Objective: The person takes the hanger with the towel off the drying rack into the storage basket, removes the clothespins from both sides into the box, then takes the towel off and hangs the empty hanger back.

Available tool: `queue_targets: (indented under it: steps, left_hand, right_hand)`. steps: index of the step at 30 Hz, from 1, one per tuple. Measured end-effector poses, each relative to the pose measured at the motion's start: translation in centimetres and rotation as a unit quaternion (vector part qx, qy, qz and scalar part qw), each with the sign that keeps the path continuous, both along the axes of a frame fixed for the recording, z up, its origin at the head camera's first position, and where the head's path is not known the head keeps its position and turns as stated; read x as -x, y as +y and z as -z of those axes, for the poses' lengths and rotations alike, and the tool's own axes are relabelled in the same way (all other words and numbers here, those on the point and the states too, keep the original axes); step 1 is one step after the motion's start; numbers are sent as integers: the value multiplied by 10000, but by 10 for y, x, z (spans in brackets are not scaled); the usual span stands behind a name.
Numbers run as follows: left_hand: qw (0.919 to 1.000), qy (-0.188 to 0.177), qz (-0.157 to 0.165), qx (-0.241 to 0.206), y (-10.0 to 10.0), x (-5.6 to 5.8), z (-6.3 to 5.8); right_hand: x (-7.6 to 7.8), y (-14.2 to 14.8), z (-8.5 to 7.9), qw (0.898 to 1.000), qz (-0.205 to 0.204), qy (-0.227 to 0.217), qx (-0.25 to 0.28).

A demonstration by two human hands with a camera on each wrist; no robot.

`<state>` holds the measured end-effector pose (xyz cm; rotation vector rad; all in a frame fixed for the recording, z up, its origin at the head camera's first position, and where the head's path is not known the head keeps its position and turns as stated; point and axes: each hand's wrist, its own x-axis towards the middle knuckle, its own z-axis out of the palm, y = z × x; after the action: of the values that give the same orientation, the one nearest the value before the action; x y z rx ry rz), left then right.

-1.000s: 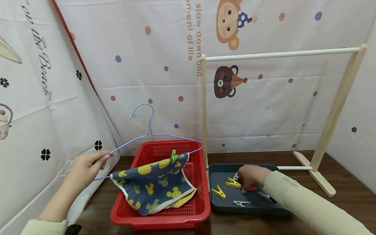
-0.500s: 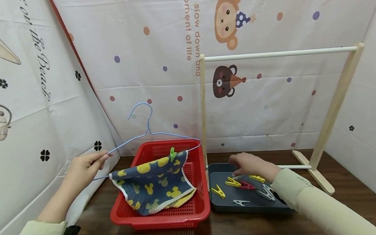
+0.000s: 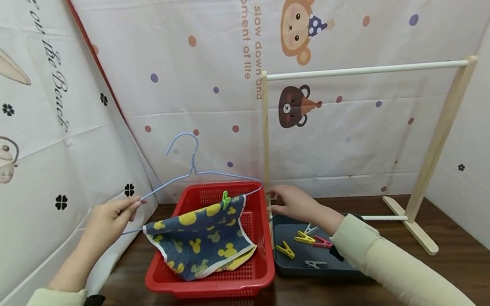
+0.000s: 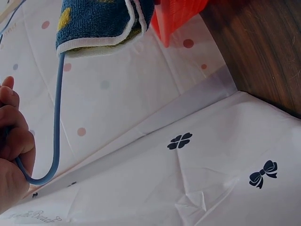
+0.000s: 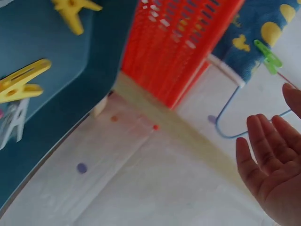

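My left hand point(image 3: 108, 223) grips the left end of a blue wire hanger point(image 3: 193, 165); the left wrist view shows fingers curled round the hanger point(image 4: 58, 108). A navy towel point(image 3: 200, 239) with yellow mouse-head prints is draped over its bottom bar, above and partly inside a red basket point(image 3: 211, 289). A green clothespin point(image 3: 226, 200) pinches the towel near its right edge. My right hand point(image 3: 295, 204) is just right of the hanger's right end, by the rack post. In the right wrist view that hand point(image 5: 277, 165) has parted fingers and holds nothing visible.
Right of the basket, a dark grey tray point(image 3: 290, 268) contains several clothespins, among them yellow point(image 3: 285, 250), red point(image 3: 322, 241) and grey point(image 3: 315, 264) ones. Behind it stands a wooden rack point(image 3: 442, 140) with a white top rod point(image 3: 364, 70). A printed cloth point(image 3: 201, 54) forms the backdrop.
My right hand has risen out of the clothespin tray and moved left to the hanger's right end. The left hand, hanger and towel have stayed nearly still.
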<state>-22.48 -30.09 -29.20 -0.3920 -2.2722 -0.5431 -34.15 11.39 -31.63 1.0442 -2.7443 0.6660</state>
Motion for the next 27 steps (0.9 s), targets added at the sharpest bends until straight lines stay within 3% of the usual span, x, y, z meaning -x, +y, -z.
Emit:
queue_targets:
  steps: [8, 14, 27]
  left_hand:
    - [10000, 22, 27, -48, 0, -1, 2]
    - [10000, 80, 12, -37, 1, -2, 0]
    - [9997, 242, 68, -34, 3, -2, -1]
  right_hand:
    - [-7, -36, -13, 9989, -283, 210, 317]
    - [-3, -66, -17, 9974, -419, -224, 537]
    - [20, -95, 1, 9911, -94, -992, 887]
